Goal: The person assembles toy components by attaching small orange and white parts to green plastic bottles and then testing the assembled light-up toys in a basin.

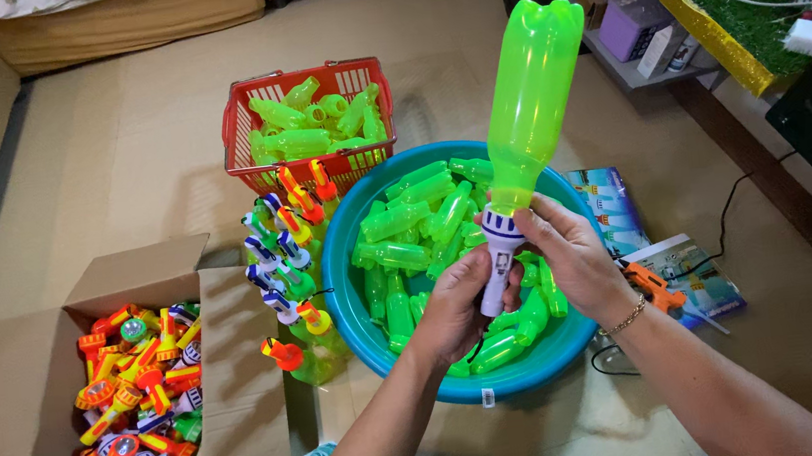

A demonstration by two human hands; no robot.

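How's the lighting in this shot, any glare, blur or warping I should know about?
Head view: bright, even light; the green bottle glows translucent with a soft sheen, no harsh glare. Both hands, left and right, are sharp. The floor shows faint shadows. Wide-angle bending stretches the cardboard box at the edge.

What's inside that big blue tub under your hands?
The blue tub holds loose green bottles. Both hands and the raised bottle cover part of the pile; the tub's bottom is hidden.

Round blue plastic basin centre, red wire-handled plastic basket far-left behind it, open brown cardboard box near left, printed paper sheets right.
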